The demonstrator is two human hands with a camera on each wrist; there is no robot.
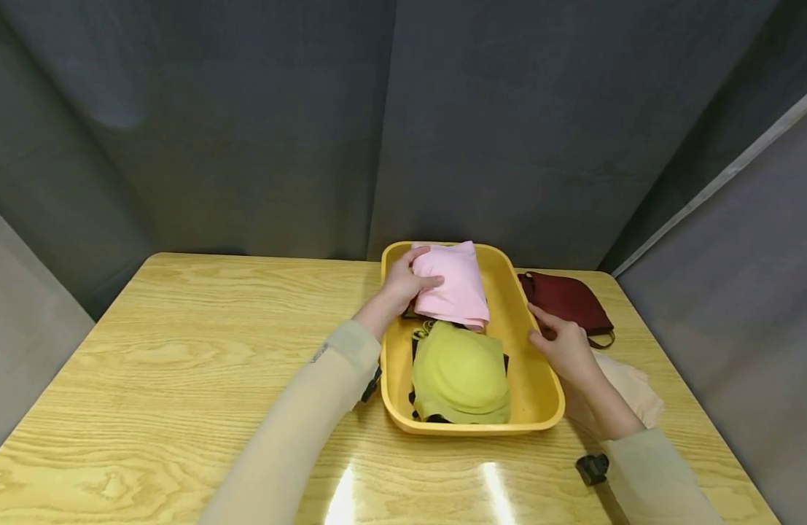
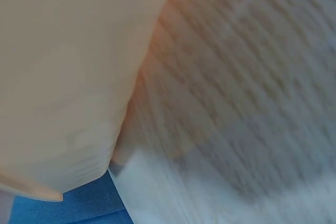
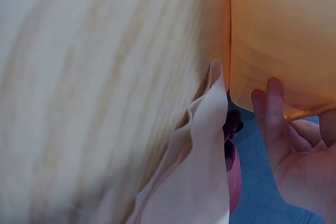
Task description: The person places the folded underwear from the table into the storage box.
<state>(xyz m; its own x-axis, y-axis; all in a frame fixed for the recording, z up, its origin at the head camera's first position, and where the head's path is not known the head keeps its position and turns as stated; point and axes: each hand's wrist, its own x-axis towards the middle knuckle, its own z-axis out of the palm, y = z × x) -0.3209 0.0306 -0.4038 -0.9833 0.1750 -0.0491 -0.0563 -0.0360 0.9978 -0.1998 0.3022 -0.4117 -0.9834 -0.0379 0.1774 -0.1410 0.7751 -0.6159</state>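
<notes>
A yellow plastic tub stands on the table in the head view. At its far end lies a pink folded garment; my left hand holds it by its left side, thumb on top. Nearer me in the tub is a yellow-green folded bra with a rounded cup and black fabric showing under its edges. My right hand grips the tub's right rim, thumb inside and fingers against the outer wall. The right wrist view shows those fingers on the wall. In the left wrist view only the tub wall appears, no hand.
Right of the tub lies a dark red folded garment with a strap loop. A beige cloth lies nearer, partly behind my right forearm. The wooden table extends left, and dark grey curtains stand behind it.
</notes>
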